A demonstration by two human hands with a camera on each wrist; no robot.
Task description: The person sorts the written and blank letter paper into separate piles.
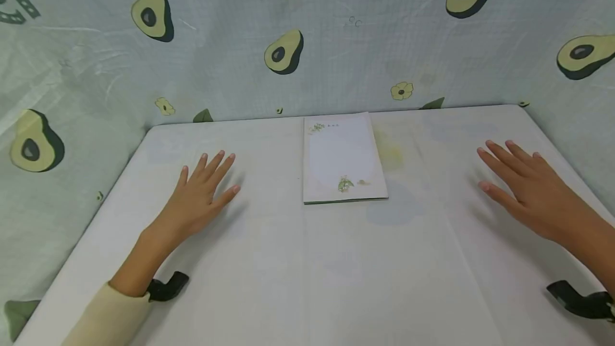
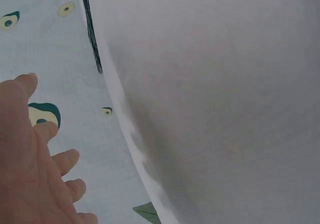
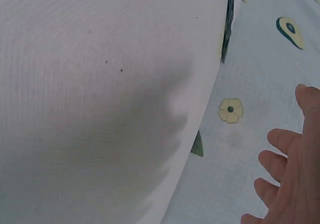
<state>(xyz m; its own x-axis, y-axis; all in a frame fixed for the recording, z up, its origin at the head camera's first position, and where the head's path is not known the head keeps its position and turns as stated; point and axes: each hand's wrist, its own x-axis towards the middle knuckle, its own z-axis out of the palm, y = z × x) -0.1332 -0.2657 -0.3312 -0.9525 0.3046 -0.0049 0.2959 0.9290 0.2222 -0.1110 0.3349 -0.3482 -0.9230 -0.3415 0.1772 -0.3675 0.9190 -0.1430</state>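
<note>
A notepad point(image 1: 342, 159) with a pale page and small printed flowers lies flat toward the back middle of the white table. In the head view my left hand point(image 1: 199, 196) hovers to the left of it, palm down, fingers straight and spread, casting a shadow below. On the other side my right hand point(image 1: 526, 191) is held the same way, holding nothing. Each wrist view shows its hand, the left hand point(image 2: 35, 164) and the right hand point(image 3: 292, 169), at the outer edge of the picture with bare fingers. The notepad's dark side edge point(image 2: 92, 33) shows at the top of the left wrist view.
The white tablecloth point(image 1: 336, 271) has a yellowish stain right of the notepad. A pale green curtain point(image 1: 216, 25) printed with avocados and flowers surrounds the table's back and sides. Black straps point(image 1: 168, 286) sit at both wrists.
</note>
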